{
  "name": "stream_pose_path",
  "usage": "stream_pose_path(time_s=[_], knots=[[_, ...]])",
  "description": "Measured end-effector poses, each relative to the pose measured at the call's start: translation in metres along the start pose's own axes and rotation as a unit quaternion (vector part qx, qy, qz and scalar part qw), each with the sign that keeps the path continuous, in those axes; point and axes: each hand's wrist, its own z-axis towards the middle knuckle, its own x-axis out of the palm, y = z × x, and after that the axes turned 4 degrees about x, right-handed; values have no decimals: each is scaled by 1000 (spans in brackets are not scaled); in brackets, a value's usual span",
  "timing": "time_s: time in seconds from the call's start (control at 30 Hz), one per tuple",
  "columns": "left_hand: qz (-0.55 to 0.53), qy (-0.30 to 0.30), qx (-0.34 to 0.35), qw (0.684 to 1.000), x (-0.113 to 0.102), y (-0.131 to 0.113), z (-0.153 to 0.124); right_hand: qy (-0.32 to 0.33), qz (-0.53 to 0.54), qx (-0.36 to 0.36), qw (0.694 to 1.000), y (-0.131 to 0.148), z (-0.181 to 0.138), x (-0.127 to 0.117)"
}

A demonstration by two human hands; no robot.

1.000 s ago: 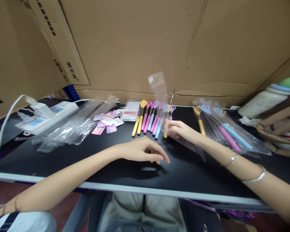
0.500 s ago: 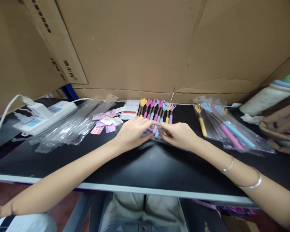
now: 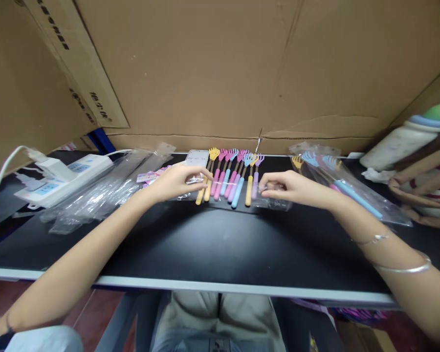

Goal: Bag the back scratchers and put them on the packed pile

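several claw-headed sticks point(image 3: 225, 183) are lying on the counter point(image 3: 223, 249) between the left hand point(image 3: 178, 182) and right hand point(image 3: 291, 188), a clear bag point(image 3: 275, 203) crossing their handles. left fingers are sitting slightly apart, right ones curled; i can't tell if they're pinching it.

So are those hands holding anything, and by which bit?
A clear plastic bag: the right hand seems to pinch it near one end. The left hand is toward the other end, but its grip cannot be told.
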Motion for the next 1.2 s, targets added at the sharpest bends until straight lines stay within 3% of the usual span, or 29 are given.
stream_pose_path(time_s=[0.1, 0.23, 0.5, 0.73, 0.9, 1.03, 1.2], knots=[[-5, 20, -20, 1000, -4, 8, -1, -1, 42, 9, 999, -5, -1, -7], [26, -18, -41, 999, -1, 5, -1, 8, 107, 27, 994, -9, 1, -2], [70, -3, 12, 997, 34, -26, -1, 20, 220, 10, 975, -4, 10, 35], [88, -26, 57, 994, 47, -39, -2, -77, 292, 13, 953, 1, 15, 54], [95, -41, 54, 993, 50, -34, -2, -131, 375, 41, 917, 7, 17, 58], [96, -41, 42, 994, 50, -33, -2, -134, 432, 71, 889, 14, 16, 60], [97, -42, 39, 994, 51, -34, -2, -99, 422, 126, 892, 21, 13, 60]])
